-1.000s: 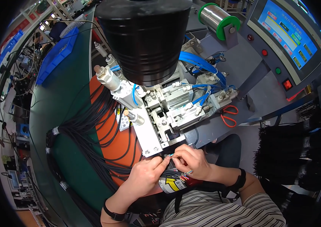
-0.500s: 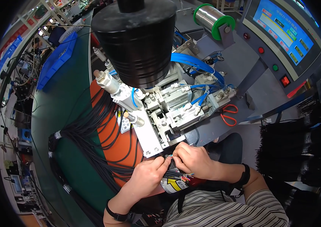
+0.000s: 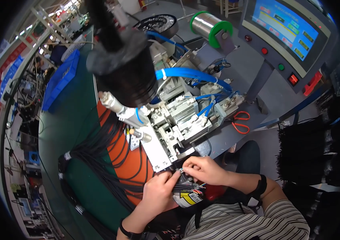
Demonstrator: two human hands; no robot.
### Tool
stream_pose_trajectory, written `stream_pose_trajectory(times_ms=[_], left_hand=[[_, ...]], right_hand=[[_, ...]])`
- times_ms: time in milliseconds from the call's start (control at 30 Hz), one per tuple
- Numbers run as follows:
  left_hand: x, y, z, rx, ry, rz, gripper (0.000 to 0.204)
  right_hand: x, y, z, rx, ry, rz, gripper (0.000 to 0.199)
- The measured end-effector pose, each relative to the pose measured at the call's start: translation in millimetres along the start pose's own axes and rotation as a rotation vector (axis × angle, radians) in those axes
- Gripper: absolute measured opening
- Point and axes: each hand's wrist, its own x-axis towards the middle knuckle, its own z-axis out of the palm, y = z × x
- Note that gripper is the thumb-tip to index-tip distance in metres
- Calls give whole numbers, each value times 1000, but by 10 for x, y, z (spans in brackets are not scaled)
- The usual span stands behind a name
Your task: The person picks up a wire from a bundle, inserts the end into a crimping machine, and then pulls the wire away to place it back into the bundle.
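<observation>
My left hand and my right hand meet just in front of the metal clamping fixture. Between their fingertips is a cable end with small light-coloured wires. Both hands are closed in a pinch on it, and the fingers partly cover it. Below them lies a bunch of stripped cable ends with red, white and other coloured wires. It rests over a white label with a yellow arrow. Many black cables fan out from the left across an orange mat.
A black round hood hangs over the fixture. Behind it, blue air tubes arch rightward. Red-handled scissors, a solder wire spool and a control screen stand right. A blue tray sits far left; black cables hang right.
The whole view has shifted, with the hood now further left in the picture. My right fingers are slightly more raised and spread. Both hands stay together at the cable end.
</observation>
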Motion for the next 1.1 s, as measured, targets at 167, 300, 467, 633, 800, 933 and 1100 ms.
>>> stream_pose_trajectory(times_ms=[167, 300, 467, 633, 800, 933, 1100], left_hand=[[-359, -153, 140, -17, 177, -115, 46], [-403, -121, 194, -41, 216, -171, 39], [-269, -70, 161, -266, 233, -169, 26], [-228, -64, 145, -397, 202, -132, 21], [-146, -15, 179, -417, 332, -163, 19], [-245, 31, 348, -401, 358, -150, 19], [-168, 104, 345, -338, 366, -135, 19]], right_hand=[[24, 89, -3, 44, -36, 14, 15], [-38, -47, -79, -35, -51, -49, 17], [-107, -219, -66, 192, -210, -226, 22], [-69, -364, -43, 368, -264, -140, 28], [-31, -126, 68, 290, -211, -354, 28], [-197, -240, 61, 558, -131, 34, 22], [-188, -62, 42, 591, 24, 117, 15]])
